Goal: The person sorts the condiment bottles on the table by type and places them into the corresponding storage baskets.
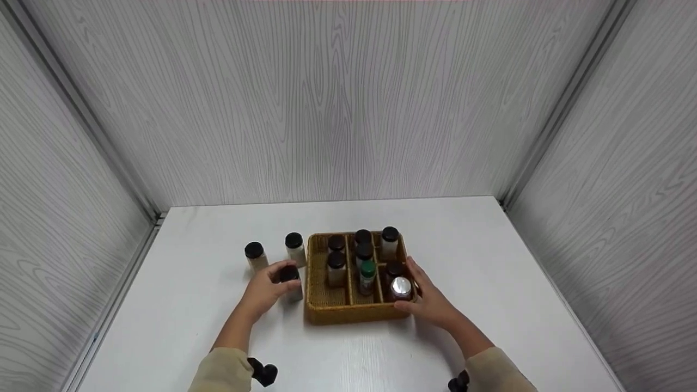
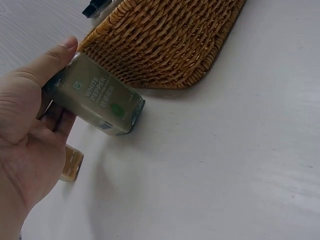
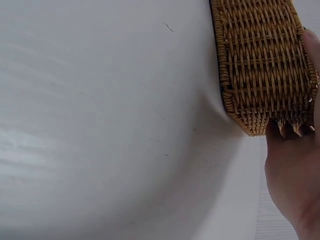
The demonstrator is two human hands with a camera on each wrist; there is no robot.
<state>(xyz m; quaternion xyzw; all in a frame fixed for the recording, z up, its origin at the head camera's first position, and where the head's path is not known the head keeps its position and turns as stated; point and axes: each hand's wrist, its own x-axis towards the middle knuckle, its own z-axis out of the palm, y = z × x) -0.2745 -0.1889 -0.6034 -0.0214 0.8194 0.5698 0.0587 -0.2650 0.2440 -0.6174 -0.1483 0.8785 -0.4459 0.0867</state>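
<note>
My left hand (image 1: 265, 291) grips a black-capped white pepper jar (image 2: 102, 95) near its cap, just left of the wicker basket (image 1: 348, 314). In the left wrist view the jar is tilted, its label facing the camera. My right hand (image 1: 433, 302) holds the basket's front right corner, thumb at the front rim and fingers along the right side. Close to that thumb, a silver-topped jar (image 1: 401, 288) stands in the front right compartment. A green-capped jar (image 1: 367, 277) stands in the middle section, with black-capped jars around it.
Two more black-capped jars stand on the white table (image 1: 163, 326) left of the basket: one pale jar (image 1: 295, 250) beside it and one tan jar (image 1: 256, 257) farther left. Inside the basket, dividers separate the compartments. Grey wood-grain panels (image 1: 337, 109) enclose the table's back and sides.
</note>
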